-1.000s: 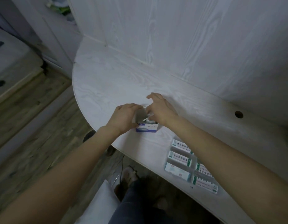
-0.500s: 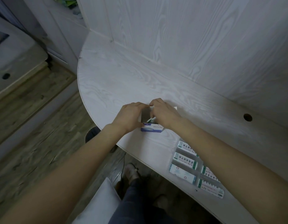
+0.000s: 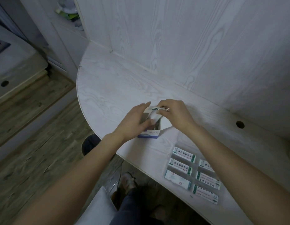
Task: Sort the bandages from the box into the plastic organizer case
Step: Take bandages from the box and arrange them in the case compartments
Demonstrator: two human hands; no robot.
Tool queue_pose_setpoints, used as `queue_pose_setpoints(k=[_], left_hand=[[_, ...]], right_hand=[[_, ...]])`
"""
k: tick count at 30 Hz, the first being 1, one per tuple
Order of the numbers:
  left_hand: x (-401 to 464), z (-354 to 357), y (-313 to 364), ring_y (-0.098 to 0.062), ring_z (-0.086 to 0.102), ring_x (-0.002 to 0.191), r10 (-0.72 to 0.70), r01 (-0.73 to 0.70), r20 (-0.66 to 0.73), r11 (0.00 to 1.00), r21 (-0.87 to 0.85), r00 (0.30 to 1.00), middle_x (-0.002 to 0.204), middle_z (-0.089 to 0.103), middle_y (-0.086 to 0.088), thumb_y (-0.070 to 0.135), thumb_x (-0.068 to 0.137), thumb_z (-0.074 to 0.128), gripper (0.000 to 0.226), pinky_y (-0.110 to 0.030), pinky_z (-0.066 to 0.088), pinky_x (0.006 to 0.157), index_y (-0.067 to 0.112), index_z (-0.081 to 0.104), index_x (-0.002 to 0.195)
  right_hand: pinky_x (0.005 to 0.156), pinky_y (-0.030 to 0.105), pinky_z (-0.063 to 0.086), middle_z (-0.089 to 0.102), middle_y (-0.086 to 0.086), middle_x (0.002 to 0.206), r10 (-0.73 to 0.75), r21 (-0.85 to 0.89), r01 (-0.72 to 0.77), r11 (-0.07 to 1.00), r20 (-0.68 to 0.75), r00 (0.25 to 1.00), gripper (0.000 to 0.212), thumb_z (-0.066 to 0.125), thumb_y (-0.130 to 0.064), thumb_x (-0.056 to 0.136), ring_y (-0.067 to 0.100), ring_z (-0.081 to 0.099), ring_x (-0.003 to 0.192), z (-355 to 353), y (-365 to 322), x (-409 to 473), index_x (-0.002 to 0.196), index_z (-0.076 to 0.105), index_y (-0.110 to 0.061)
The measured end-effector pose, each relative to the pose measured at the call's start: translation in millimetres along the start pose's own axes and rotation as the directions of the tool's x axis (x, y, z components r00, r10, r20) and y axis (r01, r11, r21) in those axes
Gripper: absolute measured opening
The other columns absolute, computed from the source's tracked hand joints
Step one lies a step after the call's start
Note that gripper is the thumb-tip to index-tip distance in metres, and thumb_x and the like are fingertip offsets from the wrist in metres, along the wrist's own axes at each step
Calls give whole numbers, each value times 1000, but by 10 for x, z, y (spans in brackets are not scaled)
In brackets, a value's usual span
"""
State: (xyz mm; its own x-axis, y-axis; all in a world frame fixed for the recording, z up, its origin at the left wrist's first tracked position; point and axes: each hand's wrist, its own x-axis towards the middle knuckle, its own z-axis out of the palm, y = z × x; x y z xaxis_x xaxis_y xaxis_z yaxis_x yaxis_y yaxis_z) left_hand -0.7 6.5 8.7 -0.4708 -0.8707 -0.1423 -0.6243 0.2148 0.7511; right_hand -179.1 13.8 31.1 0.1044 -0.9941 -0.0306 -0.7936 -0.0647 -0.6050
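A small white and blue bandage box (image 3: 150, 133) stands open on the white table (image 3: 111, 93). My left hand (image 3: 135, 120) grips the box from its left side, thumb across the front. Just above the box mouth, my right hand (image 3: 175, 112) pinches a small bundle of bandages (image 3: 158, 109). The clear plastic organizer case (image 3: 195, 169) lies flat near the table's front edge at the right, with several wrapped bandage strips in its compartments; my right forearm hides part of it.
A wood-grain wall panel rises right behind the table, with a round hole (image 3: 240, 124) at its right. The table's curved edge (image 3: 79, 101) drops to a wooden floor at the left. A dark round stool (image 3: 90, 143) and my legs are below the table edge.
My right hand has lifted a bundle of bandages up out of the box mouth. My left hand stays on the box. The camera has shifted, so the scene sits lower right.
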Motion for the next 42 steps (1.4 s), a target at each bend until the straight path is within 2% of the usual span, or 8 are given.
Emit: queue_pose_setpoints(k=[4, 7, 11, 15, 18, 25, 35, 42], left_hand=[[-24, -43, 399, -7, 60, 101, -57, 88, 104, 942, -323, 993, 129, 55, -3, 25, 97, 50, 44, -20, 48, 84, 22, 36, 139], [-113, -39, 622, -7, 66, 69, -11, 126, 214, 838, -530, 977, 95, 70, -13, 17, 99, 45, 18, -17, 51, 63, 6, 57, 107], [-259, 156, 829, -7, 63, 59, -10, 146, 212, 757, -637, 977, 75, 71, -3, 9, 94, 53, 9, -18, 52, 60, 7, 62, 95], [-382, 468, 1022, -12, 68, 69, -35, 171, 204, 690, -704, 978, 89, 72, -8, 15, 97, 50, 19, -18, 52, 61, 6, 62, 109], [-442, 631, 1102, -22, 70, 80, -75, 226, 231, 626, -746, 970, 97, 71, -15, 19, 100, 42, 27, -28, 57, 71, 3, 59, 115], [-551, 906, 1136, -17, 68, 79, -160, 189, 106, 699, -690, 981, 92, 71, -6, 5, 91, 58, 12, -34, 58, 68, 14, 65, 97], [-573, 1150, 1257, -17, 70, 84, -137, 155, 81, 706, -691, 987, 93, 72, 0, 7, 84, 68, 15, -35, 58, 69, 19, 66, 93], [-587, 1206, 1250, -14, 70, 67, -217, 240, 121, 686, -687, 969, 80, 73, 4, 17, 91, 61, 5, -33, 60, 61, 15, 65, 93]], right_hand=[[69, 21, 52, 67, -3, 73, 159, 580, -109, 807, -36, 987, 15, 69, -1, 82, 3, 62, 64, -250, -93, -187, 78, 68, -16], [66, 22, 56, 69, 6, 78, 197, 749, -133, 649, 3, 980, 18, 67, 8, 80, 10, 64, 65, -431, -108, -404, 86, 68, -10], [65, 21, 54, 72, 8, 82, 267, 808, -154, 569, -4, 964, 24, 68, 8, 79, 14, 67, 70, -535, -21, -746, 96, 67, -9], [52, 16, 48, 67, -3, 58, 391, 749, -199, 632, -86, 916, 18, 74, 1, 76, 8, 61, 49, -582, 91, -1053, 80, 67, -15], [54, 17, 48, 68, 0, 61, 406, 748, -204, 632, -94, 909, 17, 73, 2, 76, 8, 60, 49, -588, 216, -1256, 81, 69, -14], [60, 16, 51, 73, 6, 83, 492, 772, -270, 575, -63, 868, 24, 71, -1, 80, 6, 60, 57, -495, 414, -1691, 103, 70, -7], [56, 16, 46, 69, 0, 73, 571, 829, -256, 497, -91, 816, 19, 68, -2, 83, 0, 55, 53, -417, 560, -1931, 102, 70, -3], [74, 23, 56, 71, 11, 79, 562, 952, -171, 255, -2, 827, 6, 63, -1, 85, 19, 70, 78, -478, 685, -2094, 89, 67, 1]])
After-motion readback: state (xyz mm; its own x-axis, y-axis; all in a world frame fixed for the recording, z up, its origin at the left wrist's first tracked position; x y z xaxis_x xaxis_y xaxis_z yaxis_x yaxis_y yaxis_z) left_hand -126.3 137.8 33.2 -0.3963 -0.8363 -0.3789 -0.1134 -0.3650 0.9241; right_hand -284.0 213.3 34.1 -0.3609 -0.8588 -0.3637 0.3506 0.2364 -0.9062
